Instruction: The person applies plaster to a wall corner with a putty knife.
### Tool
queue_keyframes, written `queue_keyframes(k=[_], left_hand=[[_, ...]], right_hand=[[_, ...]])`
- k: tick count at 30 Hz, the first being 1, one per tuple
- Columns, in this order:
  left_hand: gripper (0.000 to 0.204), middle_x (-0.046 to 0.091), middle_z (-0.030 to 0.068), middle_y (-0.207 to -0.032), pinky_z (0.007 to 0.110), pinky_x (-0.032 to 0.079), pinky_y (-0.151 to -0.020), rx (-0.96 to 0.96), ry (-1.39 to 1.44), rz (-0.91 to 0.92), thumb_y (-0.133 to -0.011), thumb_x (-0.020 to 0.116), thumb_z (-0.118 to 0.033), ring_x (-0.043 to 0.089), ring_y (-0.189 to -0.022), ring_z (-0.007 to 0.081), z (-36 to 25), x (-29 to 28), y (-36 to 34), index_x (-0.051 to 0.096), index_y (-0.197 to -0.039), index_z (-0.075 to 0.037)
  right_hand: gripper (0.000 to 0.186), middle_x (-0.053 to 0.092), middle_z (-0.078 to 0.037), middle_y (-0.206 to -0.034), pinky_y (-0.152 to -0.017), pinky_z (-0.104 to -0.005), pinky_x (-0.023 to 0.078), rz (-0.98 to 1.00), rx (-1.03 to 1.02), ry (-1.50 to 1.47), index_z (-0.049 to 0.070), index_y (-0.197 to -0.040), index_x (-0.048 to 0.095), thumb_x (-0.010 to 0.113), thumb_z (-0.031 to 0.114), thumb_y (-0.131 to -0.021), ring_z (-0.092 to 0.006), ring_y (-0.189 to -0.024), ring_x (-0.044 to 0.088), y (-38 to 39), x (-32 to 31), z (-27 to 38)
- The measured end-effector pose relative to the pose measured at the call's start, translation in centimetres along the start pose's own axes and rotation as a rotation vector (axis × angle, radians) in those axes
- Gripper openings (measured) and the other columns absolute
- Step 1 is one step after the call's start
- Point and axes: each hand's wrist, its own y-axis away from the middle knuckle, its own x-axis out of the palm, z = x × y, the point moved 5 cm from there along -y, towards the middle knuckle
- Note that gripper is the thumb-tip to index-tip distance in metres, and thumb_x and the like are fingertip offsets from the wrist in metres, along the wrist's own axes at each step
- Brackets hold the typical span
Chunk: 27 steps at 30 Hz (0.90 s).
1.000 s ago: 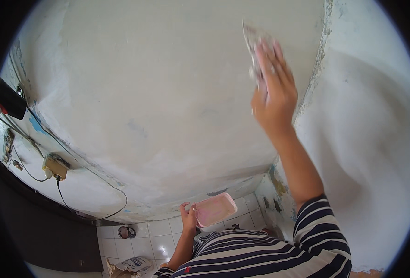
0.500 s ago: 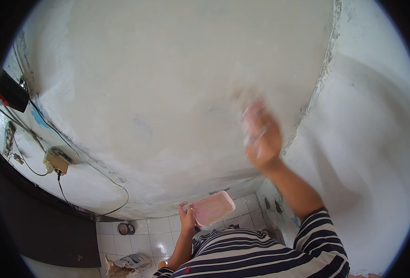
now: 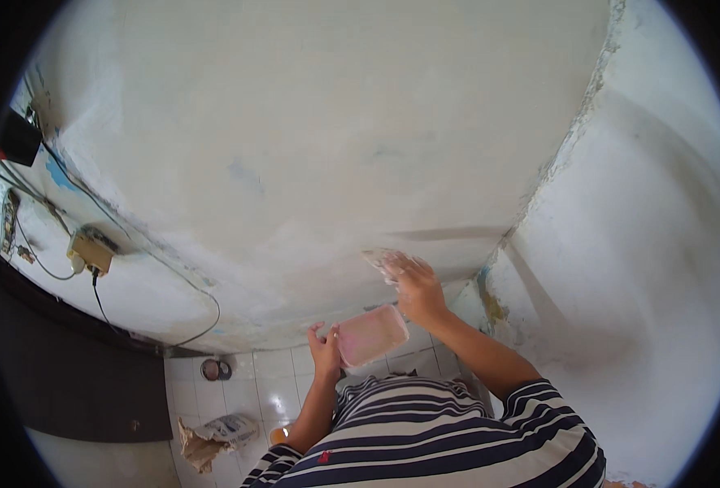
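Observation:
My left hand (image 3: pixel 325 355) grips the left end of a shallow pink plastic tub (image 3: pixel 374 335), its thumb at the rim. A pinkish film coats the inside of the tub. Just above the tub, close to the wall, my right hand (image 3: pixel 415 285) is closed around a pale, flat putty scraper (image 3: pixel 372 259). White paste smears its fingers. Most of the scraper is hidden by the fingers, and its edge points up and left. The wall (image 3: pixel 295 122) ahead is covered with pale, patchy filler, with bluish spots showing through.
At the left, a beige socket box (image 3: pixel 90 250) with plugged cables hangs on the wall near a dark panel (image 3: pixel 75 374). On the white tiled floor are a torn paper bag (image 3: pixel 217 439) and a small round tin (image 3: pixel 211 370). A white side wall (image 3: pixel 620 244) rises at the right.
My right hand has come down from higher on the wall to just above the tub, still holding the scraper. My left hand and the tub have shifted slightly up and left in view.

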Motion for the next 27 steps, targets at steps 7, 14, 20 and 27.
queue_keyframes(k=[7,14,20,27], left_hand=[[0.059,0.06,0.0114,-0.093,0.028,0.044,-0.052,0.024,0.05,-0.059,-0.094,0.075,-0.027,0.054,-0.07,0.0133,-2.6,0.6,1.1,0.041,-0.138,-0.008],[0.062,0.063,0.0178,-0.112,0.03,0.05,-0.071,0.134,0.161,0.048,-0.092,0.076,-0.026,0.059,-0.091,0.0166,-8.1,2.4,1.5,0.04,-0.139,-0.008],[0.059,0.062,0.014,-0.111,0.033,0.051,-0.083,0.242,0.153,0.153,-0.094,0.071,-0.018,0.058,-0.098,0.0175,-12.8,3.8,3.6,0.036,-0.14,-0.009],[0.074,0.062,0.0137,-0.101,0.03,0.053,-0.073,0.346,0.266,0.256,-0.085,0.081,-0.012,0.062,-0.087,0.0159,-14.3,4.1,3.8,0.031,-0.14,-0.008]], right_hand=[[0.027,0.071,-0.01,-0.103,-0.078,-0.028,0.053,-0.049,0.607,-0.551,-0.001,-0.123,0.066,0.058,0.002,-0.098,-0.0165,-0.085,0.066,4.4,-3.4,-2.3],[0.025,0.069,-0.004,-0.107,-0.076,-0.0244,0.05,-0.224,0.923,-1.281,-0.004,-0.122,0.061,0.061,0.002,-0.098,-0.006,-0.09,0.062,5.4,-4.8,-3.8],[0.016,0.072,-0.006,-0.097,-0.076,-0.0285,0.052,0.235,0.555,-0.752,-0.001,-0.111,0.069,0.067,0.003,-0.095,-0.0149,-0.082,0.067,1.8,-8.1,1.4],[0.024,0.074,-0.013,-0.097,-0.074,-0.0433,0.055,0.706,0.01,-0.14,0.007,-0.109,0.072,0.068,0.004,-0.086,-0.034,-0.083,0.069,-1.9,-6.2,7.5]])
